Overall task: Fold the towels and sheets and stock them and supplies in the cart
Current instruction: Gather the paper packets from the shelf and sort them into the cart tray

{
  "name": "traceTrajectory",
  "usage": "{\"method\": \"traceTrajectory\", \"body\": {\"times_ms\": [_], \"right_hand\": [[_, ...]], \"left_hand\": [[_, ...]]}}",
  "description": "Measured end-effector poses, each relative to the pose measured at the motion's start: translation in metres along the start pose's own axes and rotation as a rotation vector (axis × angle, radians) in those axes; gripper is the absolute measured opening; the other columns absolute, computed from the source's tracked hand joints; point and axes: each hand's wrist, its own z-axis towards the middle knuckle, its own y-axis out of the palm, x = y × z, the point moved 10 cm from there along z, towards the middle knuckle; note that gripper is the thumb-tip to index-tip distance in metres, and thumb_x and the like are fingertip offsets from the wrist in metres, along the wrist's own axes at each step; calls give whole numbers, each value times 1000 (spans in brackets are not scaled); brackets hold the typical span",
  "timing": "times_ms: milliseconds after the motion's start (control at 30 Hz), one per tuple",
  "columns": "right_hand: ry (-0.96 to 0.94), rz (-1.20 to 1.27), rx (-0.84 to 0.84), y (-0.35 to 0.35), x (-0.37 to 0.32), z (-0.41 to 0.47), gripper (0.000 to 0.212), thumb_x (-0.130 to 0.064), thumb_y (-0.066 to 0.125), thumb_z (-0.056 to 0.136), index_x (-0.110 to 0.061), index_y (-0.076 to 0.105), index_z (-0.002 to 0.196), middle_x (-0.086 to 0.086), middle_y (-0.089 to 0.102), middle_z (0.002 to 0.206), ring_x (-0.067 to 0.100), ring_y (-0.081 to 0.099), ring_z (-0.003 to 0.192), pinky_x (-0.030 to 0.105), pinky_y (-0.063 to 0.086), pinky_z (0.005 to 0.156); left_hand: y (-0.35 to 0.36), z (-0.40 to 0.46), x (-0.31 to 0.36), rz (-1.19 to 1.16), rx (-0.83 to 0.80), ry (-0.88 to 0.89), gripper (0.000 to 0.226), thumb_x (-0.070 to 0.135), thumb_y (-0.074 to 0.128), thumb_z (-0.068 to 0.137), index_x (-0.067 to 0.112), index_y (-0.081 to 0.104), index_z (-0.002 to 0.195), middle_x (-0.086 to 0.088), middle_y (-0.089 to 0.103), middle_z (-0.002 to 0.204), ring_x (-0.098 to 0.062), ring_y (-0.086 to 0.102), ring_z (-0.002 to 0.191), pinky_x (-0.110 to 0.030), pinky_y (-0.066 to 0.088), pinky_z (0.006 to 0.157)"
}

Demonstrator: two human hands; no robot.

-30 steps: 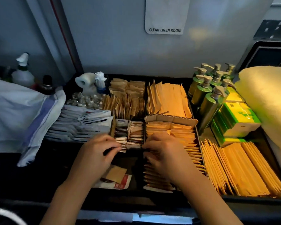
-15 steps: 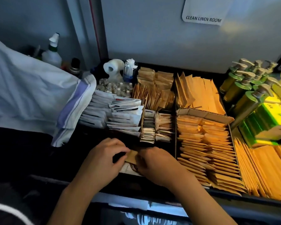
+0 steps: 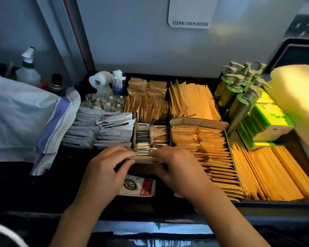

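Item: brown packets [image 3: 141,159], pinched between our left hand [image 3: 107,168] and right hand [image 3: 177,166] just before the sachet box [image 3: 151,138]; we square edges, then seat upright.

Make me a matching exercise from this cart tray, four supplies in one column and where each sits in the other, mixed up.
Things:
1. pump bottles
2. toilet roll
3. spray bottle
4. red and white sachet

Places:
A. outside the tray, far left
B. back right of the tray
C. near edge, under the hands
D. back left corner of the tray

Pairs: 1-B, 2-D, 3-A, 4-C
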Motion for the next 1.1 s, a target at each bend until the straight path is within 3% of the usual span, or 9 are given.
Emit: {"method": "traceTrajectory", "body": {"times_ms": [200, 433, 567, 667, 833, 1000, 1100], "right_hand": [[128, 271, 260, -63, 68, -47, 24, -24, 74, 90, -37, 72, 110, -24, 69, 108, -5, 61, 105, 9, 46, 88], [274, 466, 278, -87, 144, -104, 34, -3, 75, 88, -32, 78, 105, -19, 74, 103, 8, 68, 103, 31, 58, 83], [268, 387, 231, -100, 152, -134, 38, -6, 76, 89, -37, 76, 112, -21, 72, 107, 7, 66, 107, 30, 57, 80], [279, 301, 166, -105, 154, -147, 39, -9, 76, 89, -37, 76, 116, -21, 69, 109, 5, 64, 106, 29, 58, 81], [270, 89, 46, -95, 156, -145, 43, -17, 75, 91, -40, 69, 127, -19, 61, 117, 2, 55, 108, 13, 46, 83], [211, 16, -21, -72, 149, -126, 31, -25, 67, 97, -34, 70, 126, -11, 63, 119, 10, 57, 109, 29, 52, 89], [249, 52, 14, -75, 158, -128, 23, -24, 72, 94, -31, 74, 116, -14, 65, 114, 8, 60, 104, 30, 54, 85]], "left_hand": [[18, 26, 50, -191, 98, 45, 23, 22, 75, 87, 28, 77, 108, 24, 71, 105, 0, 68, 101, -8, 48, 89], [105, 41, 96, -377, -58, -10, 24, 12, 82, 83, 25, 82, 104, 20, 75, 103, -5, 71, 102, -15, 53, 88], [130, 40, 123, -304, -127, 69, 25, 13, 84, 82, 23, 82, 104, 19, 74, 104, -4, 70, 104, -20, 55, 92], [135, 40, 139, -289, -140, 127, 24, 26, 80, 84, 24, 80, 108, 20, 73, 108, 0, 68, 107, -14, 51, 94], [142, 40, 154, -250, -159, 176, 24, 21, 81, 85, 23, 80, 109, 18, 73, 108, -3, 69, 106, -18, 54, 92], [158, 37, 148, -105, -235, 183, 19, 15, 82, 86, 22, 81, 103, 14, 72, 101, -4, 67, 98, -31, 59, 83], [157, 36, 136, -36, -238, 117, 18, 18, 81, 87, 25, 80, 104, 16, 72, 101, -1, 66, 98, -32, 60, 84]]}}
